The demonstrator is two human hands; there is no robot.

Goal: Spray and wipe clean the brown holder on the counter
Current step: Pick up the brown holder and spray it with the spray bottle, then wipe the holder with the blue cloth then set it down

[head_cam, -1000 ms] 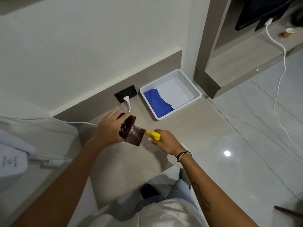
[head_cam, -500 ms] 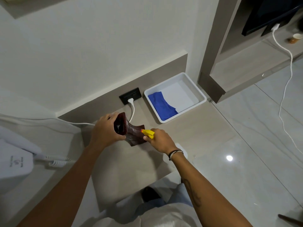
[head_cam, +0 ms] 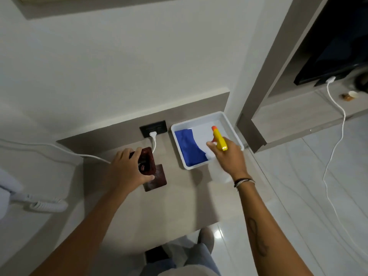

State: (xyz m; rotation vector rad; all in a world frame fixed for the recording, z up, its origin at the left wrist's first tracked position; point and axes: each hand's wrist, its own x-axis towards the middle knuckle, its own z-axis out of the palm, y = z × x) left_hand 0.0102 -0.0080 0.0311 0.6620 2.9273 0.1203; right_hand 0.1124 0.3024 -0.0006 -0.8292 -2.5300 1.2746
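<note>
I am keeping my left hand wrapped around the brown holder, thumb on its near edge and fingers over its far side. Its flat base is sitting on the counter, just in front of the wall socket; that grip is steadying it so it will not slide while I change tools. My right hand is closed around the spray bottle, its yellow head pointing away from me over the white tray, which is sitting just right of the holder. I am judging that the spraying is done and that I am carrying the bottle toward the tray, since the blue cloth for wiping is lying there. Half a second ago the nozzle was almost touching the holder, which I was holding tilted and lifted; now the holder is down on its base and the bottle is well apart from it.
</note>
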